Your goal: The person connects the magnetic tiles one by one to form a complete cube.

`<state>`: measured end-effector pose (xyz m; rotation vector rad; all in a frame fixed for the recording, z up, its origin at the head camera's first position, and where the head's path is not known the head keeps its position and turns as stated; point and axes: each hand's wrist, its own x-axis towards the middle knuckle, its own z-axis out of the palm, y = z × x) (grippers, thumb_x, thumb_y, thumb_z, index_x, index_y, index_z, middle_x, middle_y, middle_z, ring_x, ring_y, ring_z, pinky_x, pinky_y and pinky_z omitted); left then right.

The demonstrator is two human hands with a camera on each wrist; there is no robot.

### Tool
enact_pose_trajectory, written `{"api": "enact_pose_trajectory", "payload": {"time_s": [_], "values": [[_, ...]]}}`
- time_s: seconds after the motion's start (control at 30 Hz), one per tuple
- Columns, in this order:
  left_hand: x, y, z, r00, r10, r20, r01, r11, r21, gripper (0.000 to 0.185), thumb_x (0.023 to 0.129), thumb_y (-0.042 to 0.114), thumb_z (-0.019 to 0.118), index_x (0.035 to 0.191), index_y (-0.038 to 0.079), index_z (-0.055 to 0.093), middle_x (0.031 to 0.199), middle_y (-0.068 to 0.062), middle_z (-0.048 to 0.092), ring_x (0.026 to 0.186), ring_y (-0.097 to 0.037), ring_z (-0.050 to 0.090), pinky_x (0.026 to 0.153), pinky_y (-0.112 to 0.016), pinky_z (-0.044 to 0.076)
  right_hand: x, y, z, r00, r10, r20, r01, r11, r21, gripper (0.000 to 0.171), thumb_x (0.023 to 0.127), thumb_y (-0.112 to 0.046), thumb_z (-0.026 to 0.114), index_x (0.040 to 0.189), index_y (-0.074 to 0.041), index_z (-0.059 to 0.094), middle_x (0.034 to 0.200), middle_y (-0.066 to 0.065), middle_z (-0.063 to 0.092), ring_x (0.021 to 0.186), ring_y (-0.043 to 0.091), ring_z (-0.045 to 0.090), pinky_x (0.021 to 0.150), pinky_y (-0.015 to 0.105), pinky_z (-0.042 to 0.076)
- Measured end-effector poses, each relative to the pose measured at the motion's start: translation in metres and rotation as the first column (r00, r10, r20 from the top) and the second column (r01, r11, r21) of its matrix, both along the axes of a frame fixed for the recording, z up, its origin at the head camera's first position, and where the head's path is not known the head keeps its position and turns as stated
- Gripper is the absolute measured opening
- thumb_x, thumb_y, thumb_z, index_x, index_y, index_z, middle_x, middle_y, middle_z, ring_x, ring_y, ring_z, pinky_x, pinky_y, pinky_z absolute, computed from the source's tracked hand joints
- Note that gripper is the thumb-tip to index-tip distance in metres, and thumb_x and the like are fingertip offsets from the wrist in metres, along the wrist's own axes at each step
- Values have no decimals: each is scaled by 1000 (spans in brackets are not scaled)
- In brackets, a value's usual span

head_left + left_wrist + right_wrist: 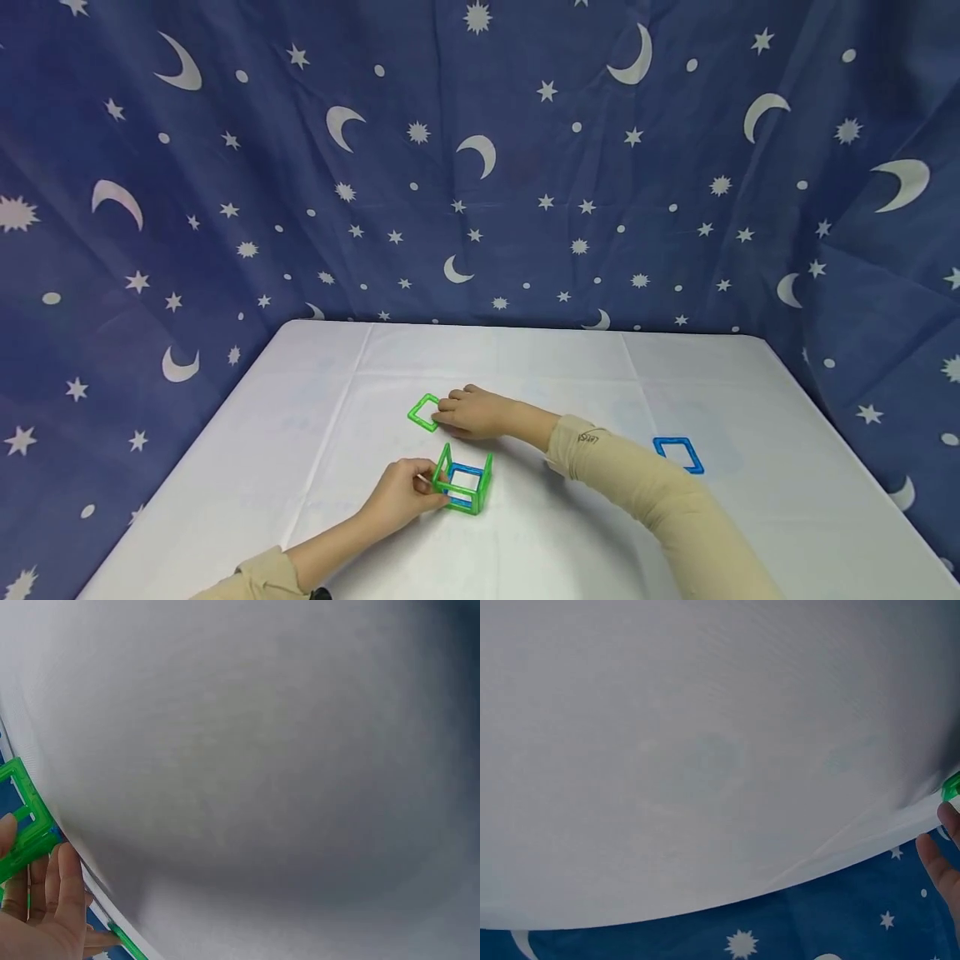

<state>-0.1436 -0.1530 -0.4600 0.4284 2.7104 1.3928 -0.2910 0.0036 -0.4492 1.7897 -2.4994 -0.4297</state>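
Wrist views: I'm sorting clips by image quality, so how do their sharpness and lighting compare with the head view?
Head view: evenly lit and sharp, the green frame cube crisp, though the table edges bow from a wide lens. Left wrist view: the cloth is blurred and darkens toward the right and bottom; only the left hand reads clearly. Right wrist view: soft, featureless cloth, the corners dimmer.

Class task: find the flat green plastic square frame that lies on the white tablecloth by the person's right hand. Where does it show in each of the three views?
Head view: the flat green plastic square frame lies left of centre, at the fingertips of the right hand.
Left wrist view: not in it; the green there is the half-built green and blue cube.
Right wrist view: a green sliver at the right edge, probably this frame.
Shared landmark: the white tablecloth.
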Motion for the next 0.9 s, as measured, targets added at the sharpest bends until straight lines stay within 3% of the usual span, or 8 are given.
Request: {"api": "enact_pose_trajectory", "payload": {"time_s": [0.23,0.43,0.57,0.67,0.73,0.8,0.9], "values": [[2,1,-1,1000,28,11,-28,999,-18,13,72,4,78,80,1,67,79,-8,68,63,-7,60,53,-17,49,2,9,-5,997,-15,-69,9,997,-77,18,94,-32,57,106,-20,63,96,-8,61,87,9,55,76,24,47],[0,4,-2,1000,19,5,-19,1000,-17,13,72,4,78,79,1,67,79,-8,69,63,-7,60,53,-17,49,2,24,-4,991,-35,-131,23,996,-88,17,90,-34,62,101,-21,62,93,-9,62,83,9,55,72,23,46],[-1,6,-2,1000,23,1,-23,1000,-17,13,72,3,78,79,1,67,79,-9,69,63,-8,61,53,-16,49,1,36,-3,990,-59,-131,47,995,-89,19,89,-36,63,101,-21,62,100,-7,61,91,11,55,78,26,48],[-2,7,-2,1000,22,-6,-22,1000,-21,13,72,2,77,80,2,67,78,-8,68,63,-7,60,52,-16,49,1,46,-3,990,-120,-71,115,991,-68,25,90,-38,61,107,-20,61,122,-1,57,113,18,53,92,34,48],[-3,8,-2,1000,23,-14,-23,1000,-18,13,72,2,77,81,2,68,79,-8,68,63,-7,60,53,-16,49,0,52,-2,985,-175,8,175,984,-43,30,91,-40,58,112,-19,61,139,3,49,128,25,45,101,41,45],[-5,9,-2,1000,24,-18,-24,1000,-13,15,72,0,77,83,1,68,81,-8,68,65,-7,60,53,-16,49,-1,58,0,966,-232,113,235,972,-10,42,91,-42,57,124,-15,57,148,5,39,137,29,37,105,47,40],[-9,11,-1,999,27,-22,-27,1000,-9,19,72,-2,76,89,-1,68,87,-10,69,68,-8,62,55,-15,50,-3,66,4,919,-292,266,294,955,35,43,90,-41,59,124,-14,56,152,3,34,138,27,35,106,49,39]]}}
